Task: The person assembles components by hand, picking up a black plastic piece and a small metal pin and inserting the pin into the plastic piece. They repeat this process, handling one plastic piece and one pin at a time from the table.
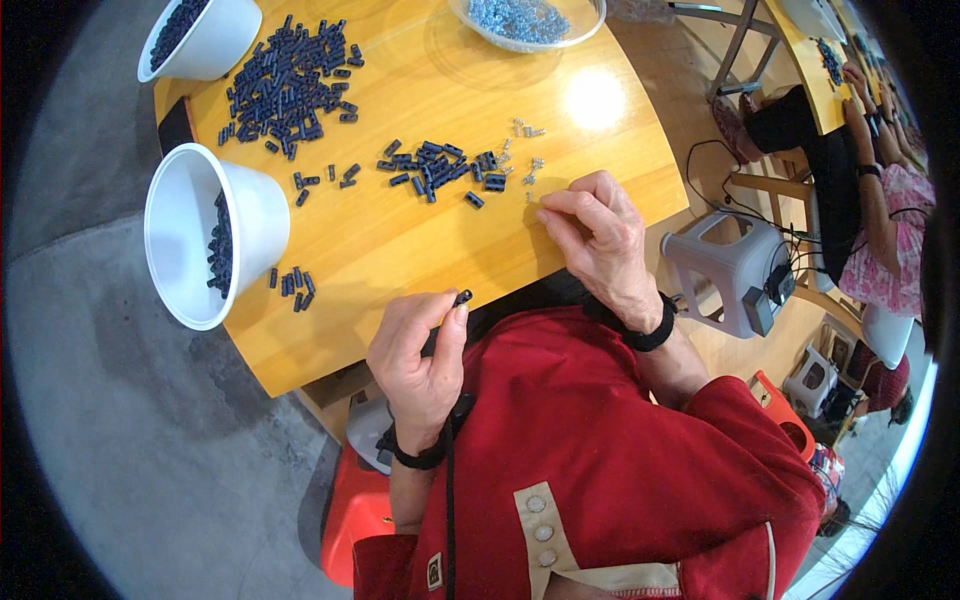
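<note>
Between the thumb and forefinger of my left hand (415, 360), closed in a pinch, is a small black plastic piece (463, 298) with a hole in its end. It is held just off the table's near edge. My right hand (600, 240) is pinched too, over the table; whatever its fingertips hold, if anything, is too small to make out. Close to those fingertips lie several tiny silvery pieces (537, 165), perhaps springs or screws. A loose group of black pieces (435, 170) sits beyond, between both hands.
The yellow wooden table (380, 250) bears a large heap of black pieces (290, 85). Two white tubs (262, 210) at the left hold more. A clear bowl (590, 30) of small bluish pieces stands at the far edge. A grey stool (690, 265) and another person (890, 240) are at right.
</note>
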The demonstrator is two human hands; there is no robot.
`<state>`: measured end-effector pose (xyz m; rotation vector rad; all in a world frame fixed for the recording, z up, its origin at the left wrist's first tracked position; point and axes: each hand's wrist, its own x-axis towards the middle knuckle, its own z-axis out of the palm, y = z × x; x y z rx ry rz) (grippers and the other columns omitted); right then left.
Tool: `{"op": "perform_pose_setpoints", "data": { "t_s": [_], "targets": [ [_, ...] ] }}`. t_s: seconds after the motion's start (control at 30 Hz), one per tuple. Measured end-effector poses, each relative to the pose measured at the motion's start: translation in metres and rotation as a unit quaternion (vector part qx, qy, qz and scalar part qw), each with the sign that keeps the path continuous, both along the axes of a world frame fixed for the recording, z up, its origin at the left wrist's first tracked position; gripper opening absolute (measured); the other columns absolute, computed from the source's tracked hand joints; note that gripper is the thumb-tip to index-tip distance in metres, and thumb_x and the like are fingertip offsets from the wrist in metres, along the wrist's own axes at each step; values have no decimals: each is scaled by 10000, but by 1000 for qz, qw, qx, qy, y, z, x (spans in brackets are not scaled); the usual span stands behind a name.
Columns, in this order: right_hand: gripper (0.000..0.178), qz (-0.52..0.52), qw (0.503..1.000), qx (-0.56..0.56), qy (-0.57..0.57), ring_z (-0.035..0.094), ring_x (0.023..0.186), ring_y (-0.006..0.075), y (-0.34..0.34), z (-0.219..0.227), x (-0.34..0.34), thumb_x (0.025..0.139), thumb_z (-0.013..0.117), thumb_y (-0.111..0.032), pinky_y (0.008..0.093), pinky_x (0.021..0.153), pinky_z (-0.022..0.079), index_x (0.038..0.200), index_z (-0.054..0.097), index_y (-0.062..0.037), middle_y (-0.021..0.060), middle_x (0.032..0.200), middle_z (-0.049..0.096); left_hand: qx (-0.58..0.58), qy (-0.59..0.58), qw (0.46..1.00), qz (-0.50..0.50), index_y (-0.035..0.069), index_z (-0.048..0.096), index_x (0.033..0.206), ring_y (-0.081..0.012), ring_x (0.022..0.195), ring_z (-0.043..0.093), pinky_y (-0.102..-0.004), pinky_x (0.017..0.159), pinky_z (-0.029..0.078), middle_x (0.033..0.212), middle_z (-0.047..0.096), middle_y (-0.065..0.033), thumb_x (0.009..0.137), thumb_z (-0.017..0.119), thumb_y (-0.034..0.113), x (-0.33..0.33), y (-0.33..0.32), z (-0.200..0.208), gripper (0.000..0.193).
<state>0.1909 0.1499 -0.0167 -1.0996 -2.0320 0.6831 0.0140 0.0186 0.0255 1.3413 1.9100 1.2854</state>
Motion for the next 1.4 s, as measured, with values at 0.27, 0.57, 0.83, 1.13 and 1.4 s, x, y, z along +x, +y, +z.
{"op": "perform_pose_setpoints", "data": {
  "t_s": [0.27, 0.57, 0.83, 1.13, 1.4],
  "targets": [
    [132, 29, 998, 25, -51, 594, 720, 254, 10, 1, -2, 765, 730, -59, 358, 640, 481, 893, 705, -80, 78, 774, 591, 5, -3, 1000, -4, -16, 683, 929, -191, 771, 636, -287, 700, 484, 844, 679, -104, 803, 705, -58, 1, 0, 2, 135],
    [99, 54, 997, -17, -60, 631, 699, 234, 10, 9, -2, 849, 686, -84, 342, 627, 506, 877, 608, -29, 73, 802, 622, 16, -4, 1000, 3, -25, 683, 929, -182, 770, 635, -279, 699, 483, 845, 681, -100, 805, 696, -70, 3, -3, 4, 132],
    [146, 141, 676, -594, 412, 678, 655, 152, -15, 12, -6, 966, 611, -139, 283, 606, 572, 1014, 621, -1, 79, 814, 678, 28, -24, 999, -7, -31, 682, 932, -178, 764, 636, -274, 696, 485, 848, 682, -104, 799, 694, -82, 8, -3, 13, 143],
    [145, 234, 582, -623, 467, 714, 809, 193, -28, 14, -11, 931, 626, -49, 306, 727, 598, 1063, 645, 9, 124, 963, 708, 53, -19, 998, 0, -1, 688, 935, -232, 708, 624, -322, 637, 489, 818, 670, -109, 761, 719, -75, 10, -10, 17, 191],
    [101, 251, 572, -630, 461, 707, 781, 170, -29, 22, -12, 912, 653, -39, 283, 704, 590, 1004, 639, 2, 115, 934, 704, 80, 19, 996, -22, 1, 677, 939, -249, 704, 613, -327, 631, 480, 810, 666, -109, 748, 711, -81, 9, -9, 24, 210]
  ]
}}
